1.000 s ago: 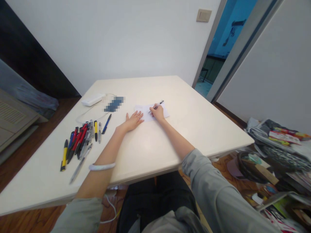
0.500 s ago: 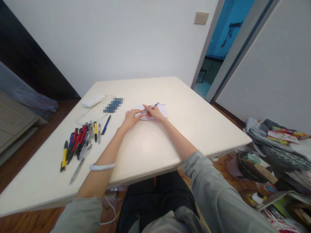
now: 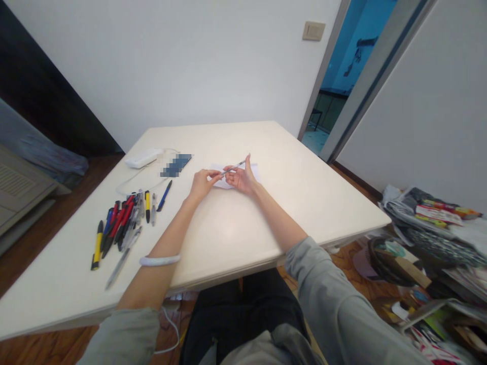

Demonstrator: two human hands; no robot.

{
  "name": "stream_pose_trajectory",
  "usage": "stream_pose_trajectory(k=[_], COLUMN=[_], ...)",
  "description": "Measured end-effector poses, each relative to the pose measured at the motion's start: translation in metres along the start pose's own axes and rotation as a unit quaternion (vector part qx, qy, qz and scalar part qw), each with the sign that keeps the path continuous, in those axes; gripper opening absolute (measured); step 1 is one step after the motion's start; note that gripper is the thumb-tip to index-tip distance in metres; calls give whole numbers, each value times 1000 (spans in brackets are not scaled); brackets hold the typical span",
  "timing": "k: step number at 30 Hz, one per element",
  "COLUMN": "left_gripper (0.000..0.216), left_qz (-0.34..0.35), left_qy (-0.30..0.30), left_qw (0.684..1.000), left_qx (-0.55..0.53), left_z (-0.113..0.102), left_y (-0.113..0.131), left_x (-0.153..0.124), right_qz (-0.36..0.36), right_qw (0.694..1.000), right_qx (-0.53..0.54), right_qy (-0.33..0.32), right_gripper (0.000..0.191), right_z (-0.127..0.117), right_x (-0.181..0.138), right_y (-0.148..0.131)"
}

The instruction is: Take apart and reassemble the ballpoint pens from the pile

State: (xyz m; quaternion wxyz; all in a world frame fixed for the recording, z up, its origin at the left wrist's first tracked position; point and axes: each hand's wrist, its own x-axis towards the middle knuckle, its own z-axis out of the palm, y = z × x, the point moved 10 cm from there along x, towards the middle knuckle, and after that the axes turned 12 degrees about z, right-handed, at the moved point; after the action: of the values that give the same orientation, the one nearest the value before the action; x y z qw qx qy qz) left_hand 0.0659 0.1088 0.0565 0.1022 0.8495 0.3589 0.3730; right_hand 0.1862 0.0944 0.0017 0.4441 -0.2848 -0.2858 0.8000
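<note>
Head view: cabinet (image 3: 25,190) at far left is cut off by the edge. Pens in the pile (image 3: 124,218) overlap, count unclear. Phone (image 3: 176,166) is mostly pixelated. Pen (image 3: 233,168) in the hands is thin, its left end covered by fingertips. Paper (image 3: 221,184) is partly hidden by both hands; any writing can't be made out. Clutter (image 3: 437,218) at far right runs out of view.

Left hand (image 3: 202,183): wrist bent, thumb and fingertips pinched on the pen's left end. Right hand (image 3: 242,178): loosely open, palm turned toward the left hand, thumb up, pen slanting across it toward the thumb; can't tell if its fingers grip. Pen is above the paper, between the hands.

Around, left to right: yellow pen (image 3: 98,247) just beside the pile; clear pen (image 3: 124,259) near the table (image 3: 232,238) edge; white box (image 3: 142,158) behind the pile, cord running from it; blue pen (image 3: 164,196) between pile and left hand; bracelet (image 3: 160,260) on the left forearm; bin (image 3: 365,263) on the floor. Hands stand between camera and paper.
</note>
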Motion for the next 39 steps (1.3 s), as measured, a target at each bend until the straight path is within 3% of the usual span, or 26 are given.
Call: stream_pose_trajectory(k=[4, 8, 17, 24, 27, 29, 32, 36, 39], left_gripper=[17, 18, 18, 22, 24, 23, 20, 19, 20], left_qz=[6, 9, 12, -11, -17, -21, -27, -23, -26], left_qy=[22, 41, 41, 32, 31, 23, 10, 4, 1], left_qw=[1000, 999, 999, 999, 999, 999, 999, 1000, 1000], left_qx=[-2, -5, -13, 5, 11, 17, 23, 3, -16], left_z=[-4, -6, -7, -6, -9, -9, -7, -1, 1], left_y=[3, 1, -3, -7, -10, -11, -12, -12, -14], left_x=[1, 1, 2, 0, -1, -1, -2, -2, -3], right_qz=[20, 33, 48, 2, -41, -114, -240, -276, -244], right_qw=[998, 992, 989, 999, 993, 970, 894, 796, 787], right_qx=[47, 74, 69, -38, -84, -120, -263, -479, -530], right_qy=[-45, -92, -122, -12, 78, 176, 272, 246, 200], right_gripper=[81, 86, 89, 72, 61, 40, 6, 12, 8], right_z=[4, 10, 11, 1, -15, -33, -37, -10, -2], right_x=[-2, -6, -3, -6, -1, -4, -18, -18, -11], right_y=[3, 4, 7, -6, -19, -34, -56, -52, -41])
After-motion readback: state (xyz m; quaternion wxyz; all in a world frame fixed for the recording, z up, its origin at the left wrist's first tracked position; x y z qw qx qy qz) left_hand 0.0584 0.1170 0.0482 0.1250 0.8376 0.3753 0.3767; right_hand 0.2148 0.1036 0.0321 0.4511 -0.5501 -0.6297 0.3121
